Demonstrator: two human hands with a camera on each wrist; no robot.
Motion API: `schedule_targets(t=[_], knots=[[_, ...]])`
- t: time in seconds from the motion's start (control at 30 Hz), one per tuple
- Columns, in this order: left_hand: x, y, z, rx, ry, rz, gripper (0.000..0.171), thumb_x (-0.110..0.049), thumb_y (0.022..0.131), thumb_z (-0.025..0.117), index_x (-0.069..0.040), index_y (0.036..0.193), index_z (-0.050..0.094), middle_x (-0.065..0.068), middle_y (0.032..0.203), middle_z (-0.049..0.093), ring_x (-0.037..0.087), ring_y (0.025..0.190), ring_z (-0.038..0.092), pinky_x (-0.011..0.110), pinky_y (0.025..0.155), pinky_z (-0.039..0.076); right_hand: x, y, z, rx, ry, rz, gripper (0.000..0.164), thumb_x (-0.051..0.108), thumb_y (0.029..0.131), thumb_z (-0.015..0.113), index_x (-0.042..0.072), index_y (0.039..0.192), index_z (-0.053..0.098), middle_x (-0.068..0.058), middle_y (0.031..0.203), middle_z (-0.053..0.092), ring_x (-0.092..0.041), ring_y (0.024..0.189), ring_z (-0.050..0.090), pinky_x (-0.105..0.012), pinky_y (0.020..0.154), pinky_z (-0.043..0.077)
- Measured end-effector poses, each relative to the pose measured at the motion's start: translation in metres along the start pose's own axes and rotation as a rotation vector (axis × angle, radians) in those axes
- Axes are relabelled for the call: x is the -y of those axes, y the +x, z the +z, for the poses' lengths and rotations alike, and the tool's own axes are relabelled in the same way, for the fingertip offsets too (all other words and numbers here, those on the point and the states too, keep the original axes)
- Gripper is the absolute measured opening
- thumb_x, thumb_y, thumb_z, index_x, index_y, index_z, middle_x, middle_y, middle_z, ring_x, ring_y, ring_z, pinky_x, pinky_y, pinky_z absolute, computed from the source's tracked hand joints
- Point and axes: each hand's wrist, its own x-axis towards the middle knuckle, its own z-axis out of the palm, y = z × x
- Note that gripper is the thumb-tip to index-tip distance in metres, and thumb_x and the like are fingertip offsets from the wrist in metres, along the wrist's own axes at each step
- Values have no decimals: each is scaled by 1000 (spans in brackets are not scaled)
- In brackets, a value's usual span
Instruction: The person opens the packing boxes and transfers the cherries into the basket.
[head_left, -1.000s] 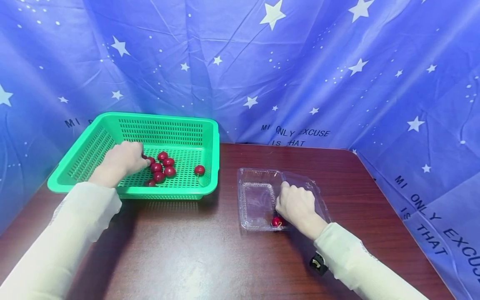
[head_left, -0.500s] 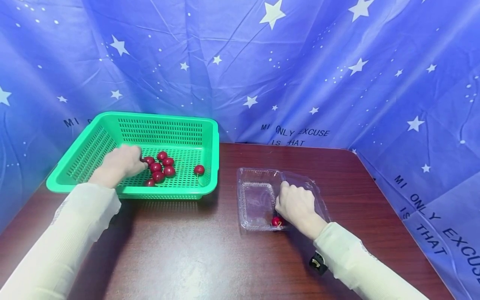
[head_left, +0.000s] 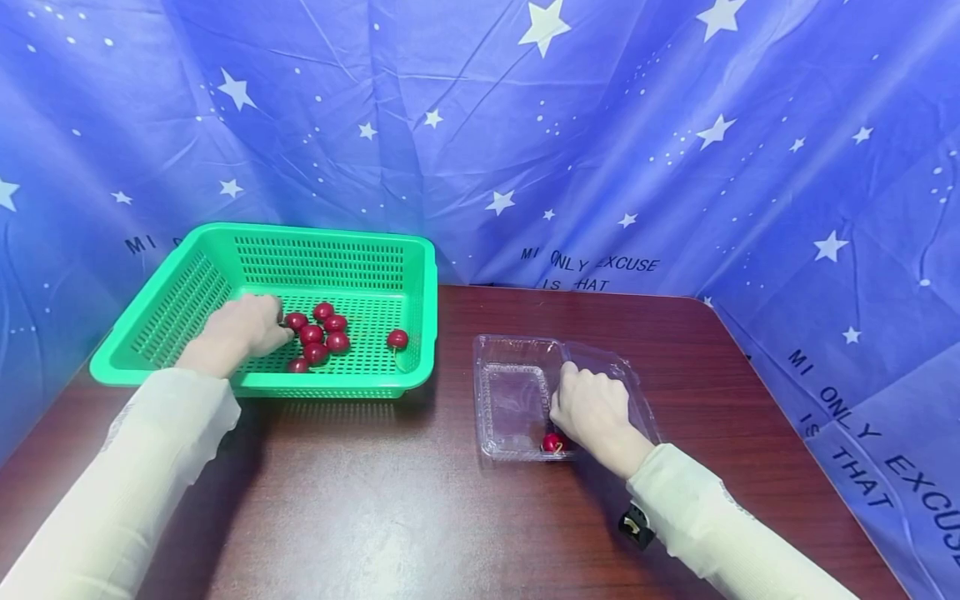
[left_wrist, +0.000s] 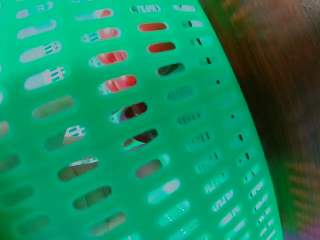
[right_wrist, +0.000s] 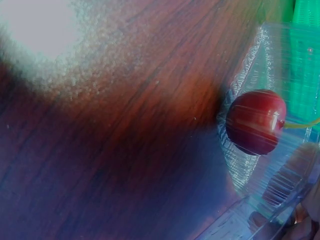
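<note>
My left hand (head_left: 243,329) reaches into the green plastic basket (head_left: 322,383), fingers bent downward beside a cluster of red cherries (head_left: 315,354). Its fingertips are hidden, and I cannot tell whether they pinch a cherry. Through the slots of the basket wall (left_wrist: 105,155), the left wrist view shows red fruit and parts of fingers. My right hand (head_left: 592,408) grips the inner edge of a clear plastic box (head_left: 513,408), its fingers curled over the side. One stemmed cherry (right_wrist: 256,122) lies in the box's near corner, close to that hand.
A lone cherry (head_left: 397,339) lies apart at the basket's right side. The box's clear lid (head_left: 633,383) lies folded out to the right, partly behind the hand. Both containers stand on a dark red wooden table (head_left: 390,492), with a blue star-printed curtain (head_left: 450,167) behind.
My left hand has sunk slightly lower beside the cherries in the basket. The right hand and the plastic box have stayed in place; the head view has shifted very slightly.
</note>
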Motion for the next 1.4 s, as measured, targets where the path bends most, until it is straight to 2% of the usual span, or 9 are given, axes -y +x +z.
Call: schedule_targets(t=[0.53, 0.73, 1.1, 1.4], knots=[[6, -2, -4, -42, -9, -2, 31, -19, 86, 57, 10, 97, 59, 31, 92, 64, 39, 72, 57, 53, 59, 51, 0, 0, -2, 7, -7, 2, 18, 18, 81, 55, 1, 74, 52, -25, 71, 69, -45, 62, 65, -53, 46, 49], [6, -1, -5, -42, 9, -6, 33, -22, 88, 58, 10, 99, 58, 32, 95, 64, 45, 77, 59, 58, 65, 50, 0, 0, -1, 8, -10, 2, 19, 18, 81, 55, 1, 74, 52, -25, 72, 70, -45, 62, 65, -53, 47, 49], [9, -3, -10, -39, 8, -3, 46, -28, 91, 55, 11, 116, 55, 39, 111, 61, 56, 92, 58, 64, 74, 49, 0, 0, -1, 17, -10, 3, 19, 18, 81, 55, 1, 74, 52, -26, 72, 70, -45, 62, 64, -53, 47, 49], [3, -4, -18, -79, 9, 6, 52, -31, 91, 53, 9, 124, 51, 41, 118, 58, 57, 94, 57, 63, 69, 50, 0, 0, -1, 11, 0, 1, 17, 16, 81, 54, 1, 75, 53, -26, 73, 70, -46, 62, 64, -54, 47, 49]])
